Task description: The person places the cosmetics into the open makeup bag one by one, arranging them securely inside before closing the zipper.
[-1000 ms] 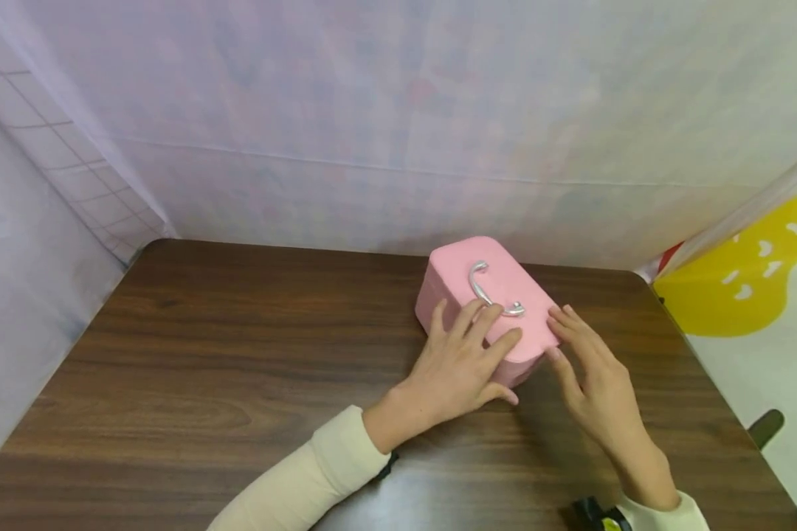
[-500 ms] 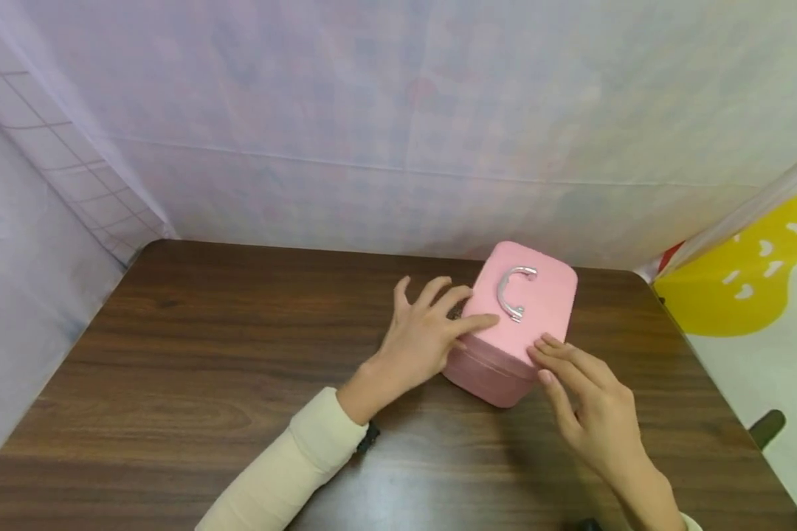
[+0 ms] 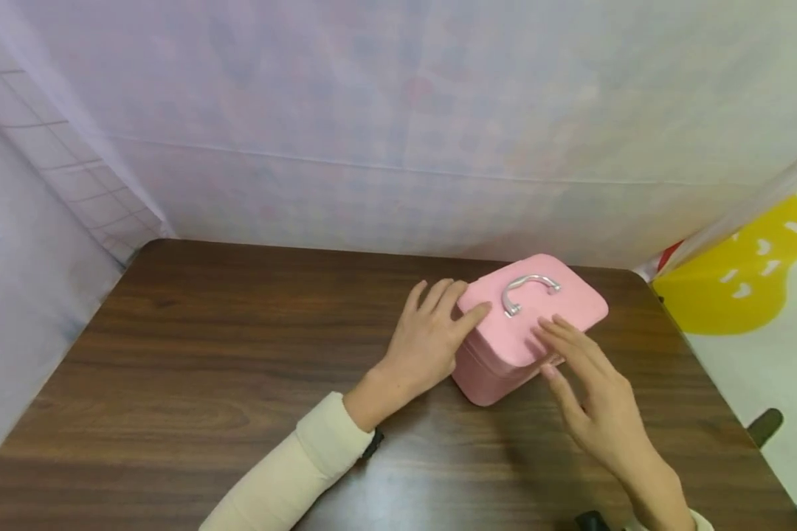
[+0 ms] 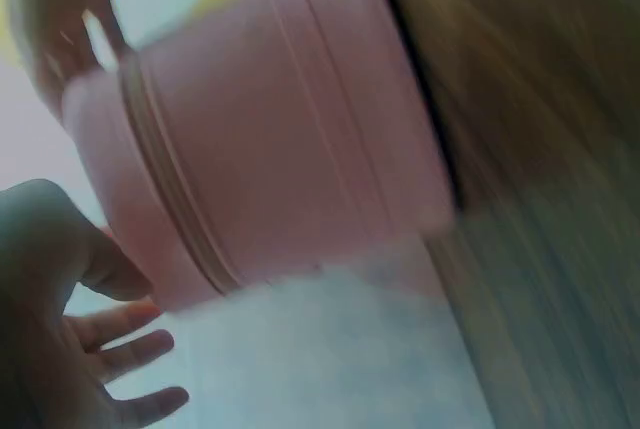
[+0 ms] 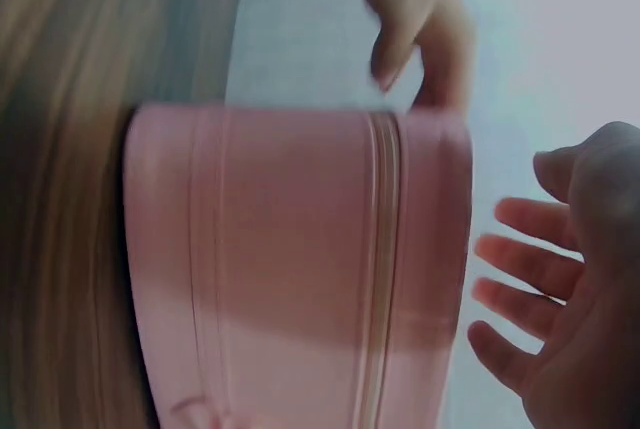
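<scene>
A pink vanity case (image 3: 488,369) stands on the right half of the table, its lid down, with a curved silver handle (image 3: 528,279) on top. Around its side, just under the lid, runs a tan zip-like band (image 5: 382,249). My left hand (image 3: 421,339) is at the case's left edge, thumb over the lid and the other fingers along the side. In the left wrist view those fingers are spread. My right hand (image 3: 594,405) reaches over the near right edge with nearly straight fingers. The right wrist view shows its fingertips (image 5: 490,294) beside the lid, a small gap between.
The brown wooden table (image 3: 239,354) extends to the left and in front. A pale curtain (image 3: 372,147) hangs right behind its back edge. To the right is a white sheet with a yellow shape (image 3: 737,265). A dark object (image 3: 592,521) lies by the right wrist.
The case has turned clockwise, seen from above, and shifted right. My left hand has moved back from over the lid to its left edge. My right hand stays near the same corner.
</scene>
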Motion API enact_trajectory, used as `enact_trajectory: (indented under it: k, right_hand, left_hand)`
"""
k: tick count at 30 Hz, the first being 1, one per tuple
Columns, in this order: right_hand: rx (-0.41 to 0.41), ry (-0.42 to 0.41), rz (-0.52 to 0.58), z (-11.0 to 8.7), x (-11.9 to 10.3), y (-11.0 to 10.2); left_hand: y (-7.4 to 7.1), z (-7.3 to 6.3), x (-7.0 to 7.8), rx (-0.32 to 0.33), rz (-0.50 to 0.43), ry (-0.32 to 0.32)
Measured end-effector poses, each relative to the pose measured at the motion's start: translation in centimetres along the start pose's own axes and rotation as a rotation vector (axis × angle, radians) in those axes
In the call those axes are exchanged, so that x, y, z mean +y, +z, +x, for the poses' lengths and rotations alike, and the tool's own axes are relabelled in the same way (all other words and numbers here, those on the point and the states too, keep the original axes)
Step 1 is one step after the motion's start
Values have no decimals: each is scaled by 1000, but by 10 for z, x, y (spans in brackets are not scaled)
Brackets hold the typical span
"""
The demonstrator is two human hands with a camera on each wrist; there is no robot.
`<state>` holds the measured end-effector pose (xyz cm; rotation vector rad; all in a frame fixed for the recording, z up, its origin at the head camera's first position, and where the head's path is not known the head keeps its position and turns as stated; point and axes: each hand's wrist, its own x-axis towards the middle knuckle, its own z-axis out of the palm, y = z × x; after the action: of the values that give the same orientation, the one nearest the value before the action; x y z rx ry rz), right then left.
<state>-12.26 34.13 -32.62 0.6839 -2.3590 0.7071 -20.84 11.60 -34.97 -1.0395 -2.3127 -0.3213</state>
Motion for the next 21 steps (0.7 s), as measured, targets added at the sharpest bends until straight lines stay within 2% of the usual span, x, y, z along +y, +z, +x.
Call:
enact_trajectory:
  k: [2, 4, 6, 9, 11, 14, 21]
  right_hand:
    - [31, 47, -6, 0, 11, -6]
    - [41, 101, -13, -1, 21, -9]
    - [28, 142, -26, -4, 29, -7]
    - [17, 149, -43, -8, 36, -1]
    - [16, 130, -61, -8, 38, 2]
    - [22, 100, -89, -7, 39, 0]
    - [12, 59, -151, -9, 42, 1]
  left_hand:
    - [-2, 0, 11, 85, -27, 37]
    - [-4, 0, 24, 136, -55, 88]
    - [-4, 0, 35, 123, -41, 134]
    - [1, 0, 47, 78, 19, 160]
    - [5, 1, 50, 72, 63, 157]
    - [11, 3, 50, 112, 85, 147]
    - [10, 2, 39, 54, -8, 135]
